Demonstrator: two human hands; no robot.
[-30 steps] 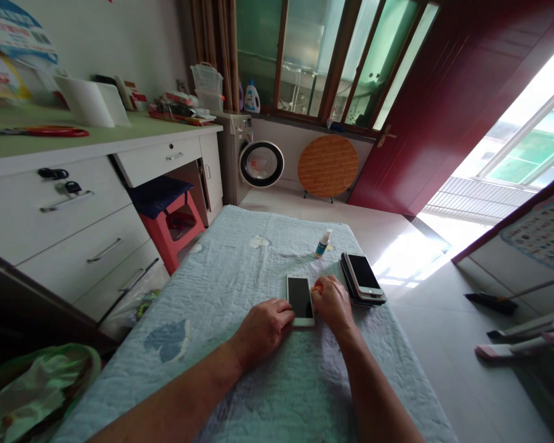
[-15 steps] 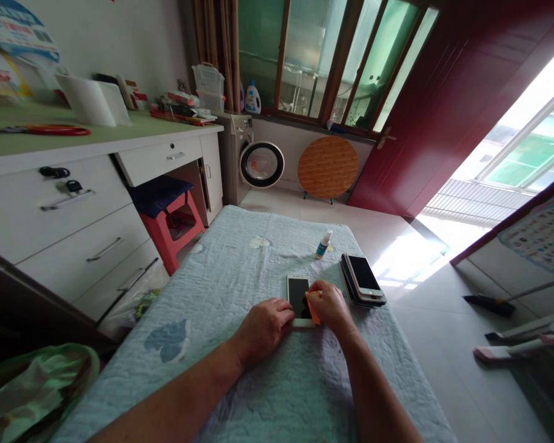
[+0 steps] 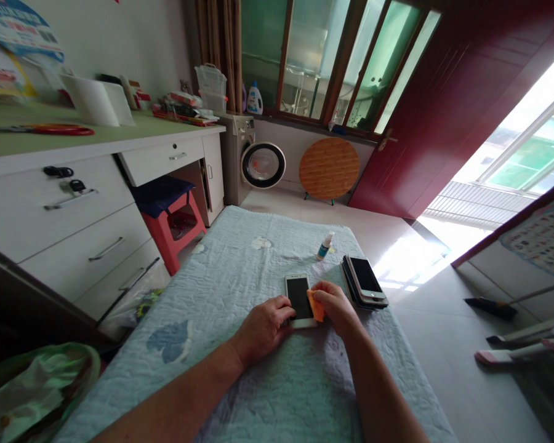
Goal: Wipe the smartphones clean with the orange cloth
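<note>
A white smartphone [image 3: 299,295] with a dark screen lies face up on the pale blue quilted cover [image 3: 240,271]. My left hand [image 3: 270,320] grips its lower left edge, the fingertips reaching onto the border. Pinched in my right hand [image 3: 335,304] is a small orange cloth [image 3: 316,307], held over the phone's right edge; whether it touches the screen I cannot tell. To the right of that hand sits a stack of phones, the top one a white smartphone [image 3: 367,277]. Beyond it stands a small spray bottle [image 3: 324,246] with a blue label and white cap.
On the left is a white desk with drawers [image 3: 78,203], and a red stool [image 3: 168,221] is tucked beside it. A washing machine [image 3: 237,154] has its door open at the back. A green basket [image 3: 90,369] stands at the lower left.
My right hand has drawn the orange cloth slightly right, from over the screen to the phone's right edge. My left hand keeps its grip on the phone.
</note>
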